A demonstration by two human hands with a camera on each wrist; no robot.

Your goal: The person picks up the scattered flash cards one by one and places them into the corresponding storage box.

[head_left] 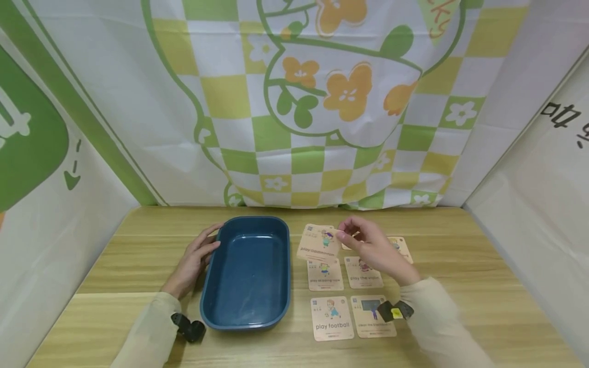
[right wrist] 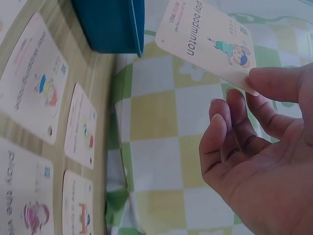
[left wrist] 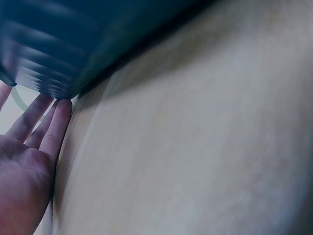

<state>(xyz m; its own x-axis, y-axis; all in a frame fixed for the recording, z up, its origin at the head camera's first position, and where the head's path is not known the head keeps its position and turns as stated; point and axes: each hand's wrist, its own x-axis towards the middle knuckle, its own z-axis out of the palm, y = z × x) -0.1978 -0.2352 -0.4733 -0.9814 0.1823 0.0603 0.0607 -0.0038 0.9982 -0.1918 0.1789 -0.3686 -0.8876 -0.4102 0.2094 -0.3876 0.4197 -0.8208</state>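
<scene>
Between thumb and forefinger, my right hand pinches a "play badminton" picture card by one corner. The right wrist view shows that card lifted off the table, its printed side facing the camera. In the head view it overlaps other cards in the back row. My left hand rests against the left side of a blue plastic tub, fingers extended at its rim. From the left wrist, straight fingers touch the tub's ribbed wall. The tub's visible floor is bare.
Rows of cards lie right of the tub: "play skipping rope", a violin card, "play football" and a blackboard card. More back-row cards sit partly under my right hand. A patterned cloth hangs along the table's back edge.
</scene>
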